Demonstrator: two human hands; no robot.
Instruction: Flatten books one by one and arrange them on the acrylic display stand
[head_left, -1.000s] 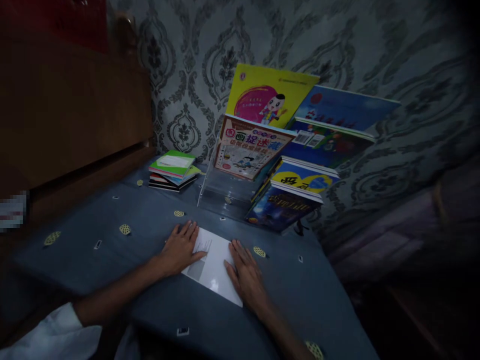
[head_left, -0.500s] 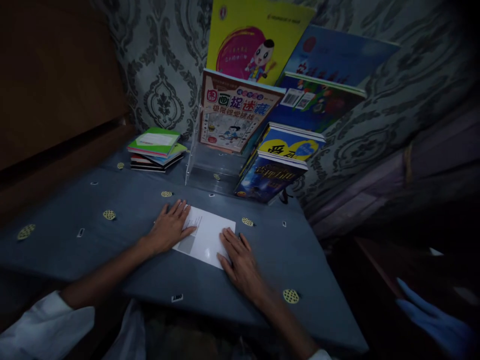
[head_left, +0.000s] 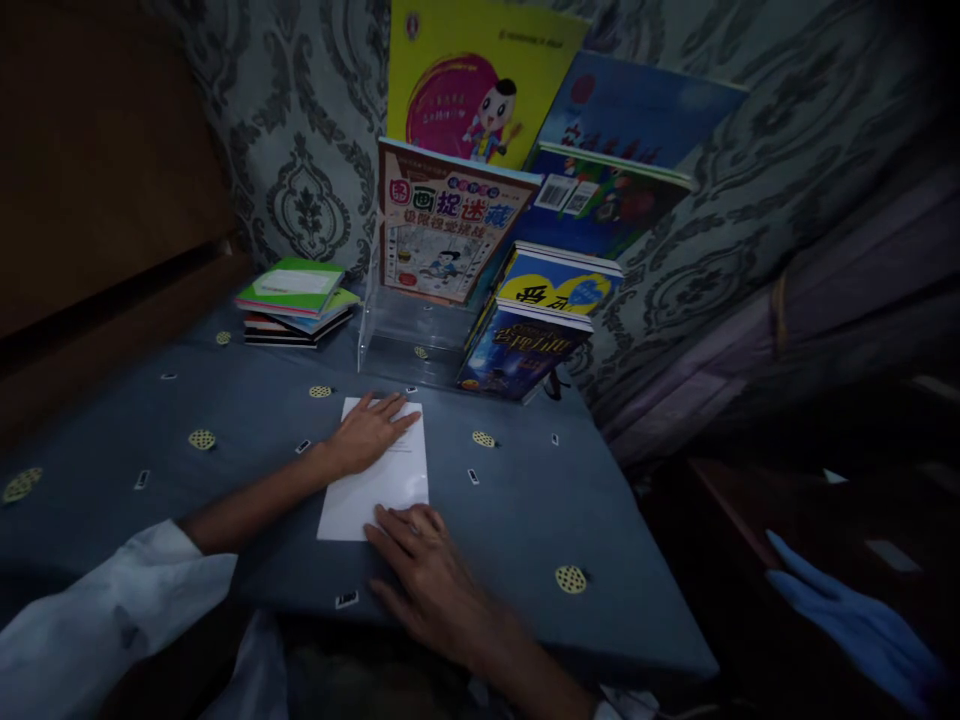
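A white sheet of paper point(head_left: 375, 505) with faint print lies on the dark blue-grey tablecloth in the head view, its long side running away from me. My left hand point(head_left: 367, 435) rests flat over its upper part, fingers spread and pointing right. At the lower right corner, the fingertips of my right hand point(head_left: 427, 570) touch the paper's near end, with the thumb apart and off the sheet. Neither hand grips it. Shadow and the hands hide most of the print.
Behind the paper stands a clear acrylic rack point(head_left: 367, 330) holding picture books point(head_left: 454, 225) and smaller blue books point(head_left: 525, 350). A stack of notebooks point(head_left: 292, 290) sits at the back left. The tablecloth point(head_left: 517, 540) drops off at the front and right.
The paper has turned from lying crosswise to lengthwise. My left hand has moved to its far end, and my right hand has come left and nearer to me. The view has shifted slightly.
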